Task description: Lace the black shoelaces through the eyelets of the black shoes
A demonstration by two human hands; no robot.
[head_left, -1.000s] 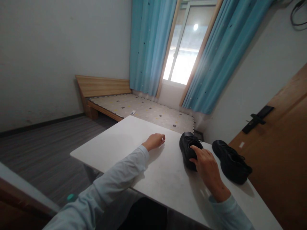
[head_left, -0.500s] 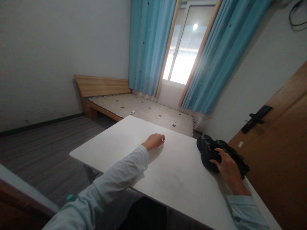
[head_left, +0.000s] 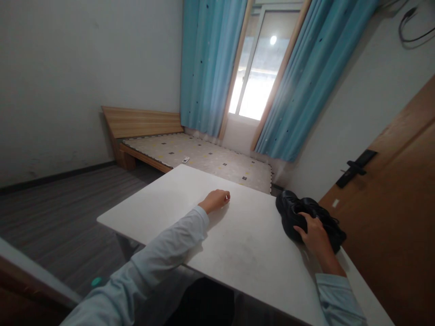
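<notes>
A pair of black shoes (head_left: 287, 215) sits at the right end of the white table (head_left: 244, 258), pressed close together. My right hand (head_left: 316, 233) is on the near shoe, thumb and fingers gripping around the edge of its opening. Part of that shoe is hidden behind the hand. Toward the middle of the tabletop rests my left hand (head_left: 216, 200), its fingers curled in loosely and nothing visible in them. It is well apart from the shoes.
Beyond the table stands a low bed (head_left: 200, 154) with a small white object (head_left: 186, 160) on its patterned mattress. A wooden door (head_left: 384, 217) with a black handle (head_left: 356, 168) is at the right. Blue curtains (head_left: 212, 68) frame the window.
The whole view has shifted slightly, so things appear a little farther left. My right hand stays on the near shoe, and my left hand keeps its place on the table.
</notes>
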